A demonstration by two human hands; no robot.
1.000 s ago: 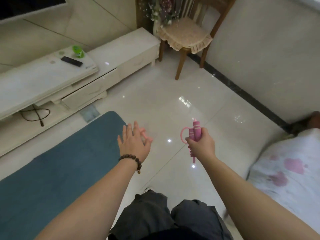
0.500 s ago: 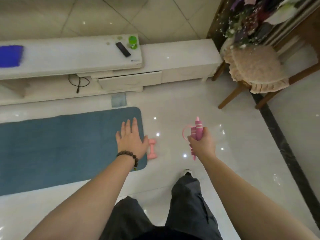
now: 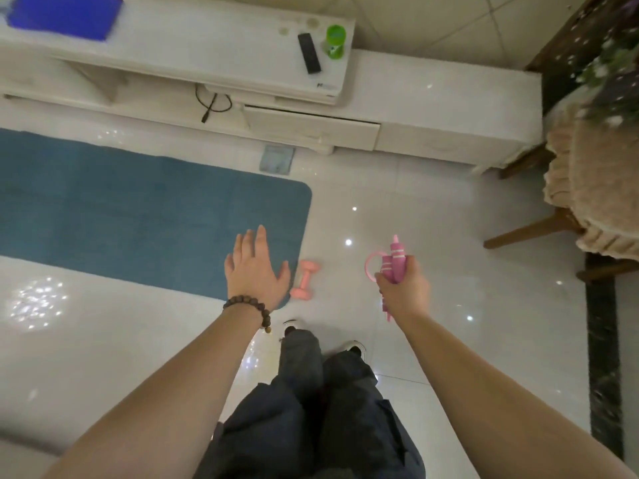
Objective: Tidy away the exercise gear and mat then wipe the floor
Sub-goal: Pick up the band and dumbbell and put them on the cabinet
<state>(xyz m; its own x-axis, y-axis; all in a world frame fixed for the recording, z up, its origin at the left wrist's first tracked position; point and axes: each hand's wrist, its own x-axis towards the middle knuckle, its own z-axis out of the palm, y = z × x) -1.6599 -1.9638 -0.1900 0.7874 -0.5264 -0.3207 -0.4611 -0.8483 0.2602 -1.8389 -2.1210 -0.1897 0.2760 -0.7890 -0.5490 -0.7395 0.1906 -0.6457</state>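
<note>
**Two hands above the floor, one carrying the skipping rope**

Two pink handles of the skipping rope [image 3: 394, 262] stand bunched in the right hand [image 3: 403, 292], whose fingers curl tight round them; a loop of pink cord sticks out to the left of the fist and a short length hangs below it. The left hand [image 3: 254, 271] holds nothing: its fingers [image 3: 260, 238] are straight and close together, thumb spread outward, palm down above the near right corner of the blue mat [image 3: 138, 209]. A bead bracelet [image 3: 247, 305] circles that wrist.

Just beside the mat's right edge, on the white tiled floor [image 3: 432, 219], lies a small pink dumbbell [image 3: 304, 280], close to the left thumb but apart from it. The mat lies flat, running off the left edge of the view. Beyond its far edge stands a long white TV cabinet [image 3: 432, 108] against the wall, bearing a black remote [image 3: 308, 58], a green cup [image 3: 335, 41] and a blue cloth [image 3: 65, 15]. A wooden chair [image 3: 587, 188] with a beige cushion stands at the right.
</note>
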